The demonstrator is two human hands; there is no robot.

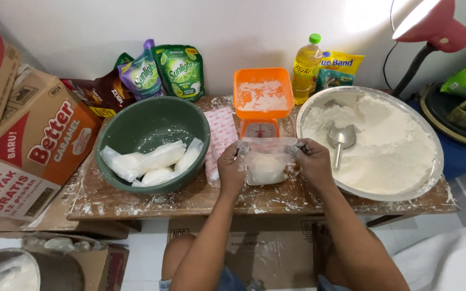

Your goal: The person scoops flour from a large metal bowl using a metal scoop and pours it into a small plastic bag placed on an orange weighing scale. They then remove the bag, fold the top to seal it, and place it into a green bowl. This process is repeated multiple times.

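At frame centre I see my left hand (231, 171) and right hand (313, 159) each pinching a top corner of a small plastic bag (265, 161) of flour, stretching its mouth flat for closing. It rests on the floury wooden table (190, 199) before the orange scale (262, 99); a white wall lies behind.

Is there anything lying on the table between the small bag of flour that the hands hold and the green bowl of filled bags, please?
Yes. A pink-printed stack of flat plastic bags lies on the table between the small bag of flour, held by the left hand and right hand, and the green bowl. Nothing else visible intervenes.
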